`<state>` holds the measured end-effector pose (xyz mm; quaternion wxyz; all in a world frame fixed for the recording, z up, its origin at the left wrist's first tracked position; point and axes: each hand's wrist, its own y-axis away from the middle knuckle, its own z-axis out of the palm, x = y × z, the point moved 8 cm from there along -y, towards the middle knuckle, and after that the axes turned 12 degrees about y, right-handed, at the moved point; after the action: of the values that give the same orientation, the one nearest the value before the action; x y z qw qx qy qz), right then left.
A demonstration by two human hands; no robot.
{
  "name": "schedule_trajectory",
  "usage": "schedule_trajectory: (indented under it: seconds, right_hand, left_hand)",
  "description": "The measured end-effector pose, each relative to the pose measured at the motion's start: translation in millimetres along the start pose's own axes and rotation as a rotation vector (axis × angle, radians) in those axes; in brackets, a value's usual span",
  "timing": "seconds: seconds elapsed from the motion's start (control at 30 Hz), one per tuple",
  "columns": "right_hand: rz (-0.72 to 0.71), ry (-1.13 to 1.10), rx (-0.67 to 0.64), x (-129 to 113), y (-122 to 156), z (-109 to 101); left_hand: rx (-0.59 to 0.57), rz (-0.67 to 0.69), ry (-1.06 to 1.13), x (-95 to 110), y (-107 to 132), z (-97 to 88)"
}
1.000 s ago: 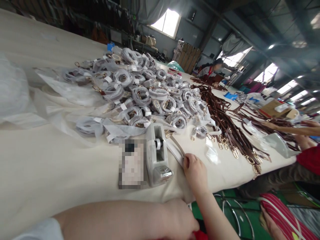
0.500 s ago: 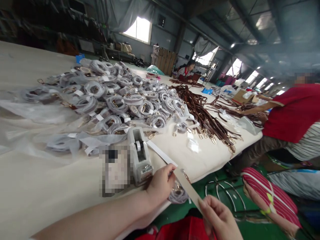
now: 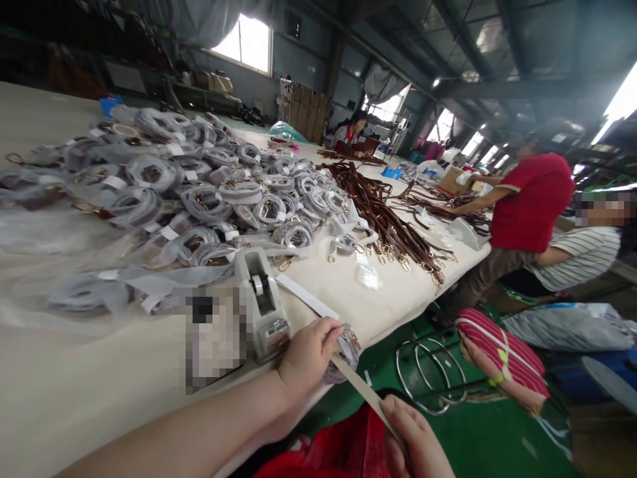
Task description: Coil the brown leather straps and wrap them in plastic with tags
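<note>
By table (image 3: 74,392), left hand (image 3: 307,355) gripping strap (image 3: 362,393)

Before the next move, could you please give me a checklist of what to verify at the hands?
1. Left hand grips the coil: ok.
2. Right hand pinches the strip at its low end: ok.
3. Strip runs straight between the hands, without slack: ok.
4. Dispenser stands on the table beside the left hand, with a roll in it: ok.
5. Free tape end at the cutter: cannot tell.
</note>
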<state>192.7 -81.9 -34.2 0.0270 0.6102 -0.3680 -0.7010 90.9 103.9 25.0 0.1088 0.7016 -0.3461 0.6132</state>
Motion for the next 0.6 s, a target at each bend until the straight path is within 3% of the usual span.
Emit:
schedule_trajectory:
  seconds: [0.27,0.6]
  right_hand:
    - [-0.063,0.108,0.030,-2.6,2.1,-3.0]
    - [-0.002,0.070,0.038,1.9,4.7,0.9]
  left_hand:
    - [-0.023,-0.011,-0.019,-3.3,0.6,2.8]
    - [-0.053,-0.024,-0.047,-3.2,2.1,5.0]
